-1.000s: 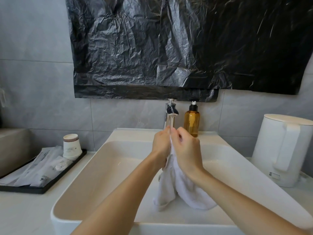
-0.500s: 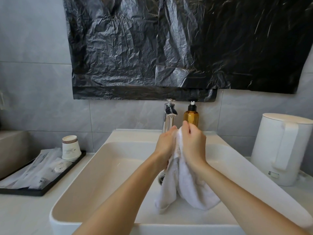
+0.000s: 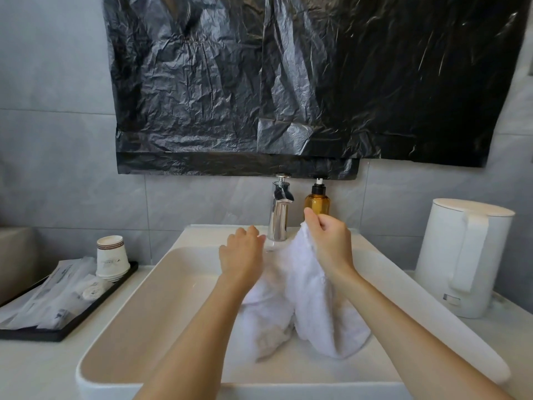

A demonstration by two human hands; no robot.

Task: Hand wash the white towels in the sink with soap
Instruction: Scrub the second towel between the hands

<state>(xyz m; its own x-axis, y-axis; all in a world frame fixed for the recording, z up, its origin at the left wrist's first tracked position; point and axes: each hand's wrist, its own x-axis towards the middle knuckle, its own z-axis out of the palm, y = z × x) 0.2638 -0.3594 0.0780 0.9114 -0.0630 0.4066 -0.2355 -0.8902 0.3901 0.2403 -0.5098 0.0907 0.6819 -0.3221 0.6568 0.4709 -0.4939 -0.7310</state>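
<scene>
Towel (image 3: 311, 298), white and bunched, hangs just in front of the faucet (image 3: 279, 215) and a little to its right, its lower folds resting on the floor of the sink (image 3: 144, 307) below the spout. The right hand (image 3: 331, 243) pinches the top edge of the cloth between thumb and curled fingers, holding it up just right of the faucet. The left hand (image 3: 240, 255) hovers just left of the faucet base with its fingers loosely curled. Nothing shows in its grip, though the palm faces away. The amber soap bottle (image 3: 317, 202) stands immediately right of the faucet, behind the raised hand. The step looks like the scrubbing stage, caught at a regrip with only one hand holding the cloth. I cannot tell whether water is running or whether the cloth already carries soap. Next, the free hand probably needs to either take a second hold on the towel for rubbing, or reach past the faucet to the pump, and the right-hand pinch must stay firm because wet cloth sags and slips.
</scene>
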